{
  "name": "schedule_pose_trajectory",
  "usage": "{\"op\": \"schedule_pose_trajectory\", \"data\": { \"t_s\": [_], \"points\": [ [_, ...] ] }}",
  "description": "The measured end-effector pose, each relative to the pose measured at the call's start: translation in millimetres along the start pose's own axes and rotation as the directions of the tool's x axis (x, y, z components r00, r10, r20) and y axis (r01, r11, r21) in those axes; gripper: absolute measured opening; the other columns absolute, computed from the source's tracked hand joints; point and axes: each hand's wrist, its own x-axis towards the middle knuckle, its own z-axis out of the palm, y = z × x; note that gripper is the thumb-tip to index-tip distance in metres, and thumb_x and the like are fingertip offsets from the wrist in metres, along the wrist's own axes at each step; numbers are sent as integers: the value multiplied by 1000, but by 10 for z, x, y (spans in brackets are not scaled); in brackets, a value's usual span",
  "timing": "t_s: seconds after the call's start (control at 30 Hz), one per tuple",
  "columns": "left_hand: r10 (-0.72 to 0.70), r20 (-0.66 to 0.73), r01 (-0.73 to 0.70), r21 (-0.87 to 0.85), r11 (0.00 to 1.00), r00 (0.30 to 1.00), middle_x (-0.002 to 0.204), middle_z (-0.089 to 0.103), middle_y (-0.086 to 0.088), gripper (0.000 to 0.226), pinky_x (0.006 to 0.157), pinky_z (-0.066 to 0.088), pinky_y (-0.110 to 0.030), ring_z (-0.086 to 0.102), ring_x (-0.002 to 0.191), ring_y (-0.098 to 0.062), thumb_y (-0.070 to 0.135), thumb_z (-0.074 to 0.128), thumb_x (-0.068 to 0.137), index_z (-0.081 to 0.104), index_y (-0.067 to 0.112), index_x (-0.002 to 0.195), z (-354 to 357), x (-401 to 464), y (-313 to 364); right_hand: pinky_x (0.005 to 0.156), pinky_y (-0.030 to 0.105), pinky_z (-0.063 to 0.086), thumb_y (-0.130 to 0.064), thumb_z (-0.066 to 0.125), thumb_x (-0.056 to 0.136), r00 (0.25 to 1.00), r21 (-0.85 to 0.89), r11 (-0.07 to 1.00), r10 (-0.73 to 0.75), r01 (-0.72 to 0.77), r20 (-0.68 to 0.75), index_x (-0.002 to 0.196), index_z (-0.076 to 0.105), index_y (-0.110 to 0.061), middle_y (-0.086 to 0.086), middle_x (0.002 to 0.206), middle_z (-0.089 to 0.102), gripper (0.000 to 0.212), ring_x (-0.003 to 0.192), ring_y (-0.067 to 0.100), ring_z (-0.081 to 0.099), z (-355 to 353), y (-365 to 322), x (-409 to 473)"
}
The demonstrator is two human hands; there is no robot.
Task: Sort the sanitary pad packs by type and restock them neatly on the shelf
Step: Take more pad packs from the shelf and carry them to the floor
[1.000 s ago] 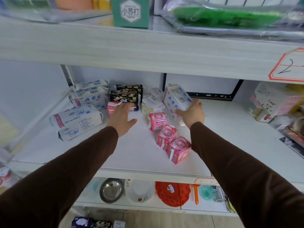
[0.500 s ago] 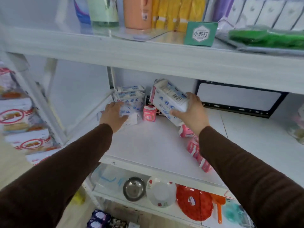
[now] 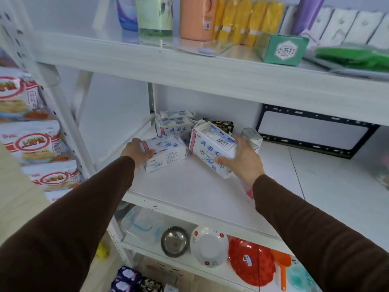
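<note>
Grip of the right hand point(image 3: 242, 159) is closed round a tilted white ABC pad pack point(image 3: 212, 144), held just above the shelf point(image 3: 189, 186). Its long axis is slanted toward the back-left corner, where the matching ABC stack point(image 3: 174, 125) is found. A second ABC pack point(image 3: 164, 152), lying flat, is clasped at its left end by the left hand point(image 3: 136, 150), the nearer to the stack.

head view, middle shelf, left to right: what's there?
left hand → ABC pack it grips → tilted ABC pack → right hand gripping it → black bracket at the back.
</note>
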Motion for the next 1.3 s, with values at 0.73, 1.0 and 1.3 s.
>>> {"op": "schedule_pose_trajectory", "data": {
  "t_s": [0.73,1.0,1.3],
  "points": [
    [256,25,-257,88,962,966,139,45,-7,101,104,43,-43,43,126,-26,50,84,68,33,16,148,131,-499,68,85,44,57,-59,82,66,992,-92,995,57,-47,110,148,32,-26,1,130,54,102,107,19,59,-7,221,-374],
    [254,7,-254,5,967,967,123,47,-5,84,93,51,-38,55,105,-23,35,90,66,45,13,133,74,-600,36,85,45,58,-53,84,67,990,-69,996,64,-56,125,141,37,-24,0,130,55,92,106,18,60,41,157,-578],
    [273,-63,-277,-66,959,960,125,44,-4,82,95,46,-32,51,108,-19,31,88,69,44,14,136,-121,-1022,-143,96,42,51,-52,85,66,997,26,999,17,-19,74,147,35,-23,3,134,52,99,116,21,54,-76,152,-1070]
  ]
}}
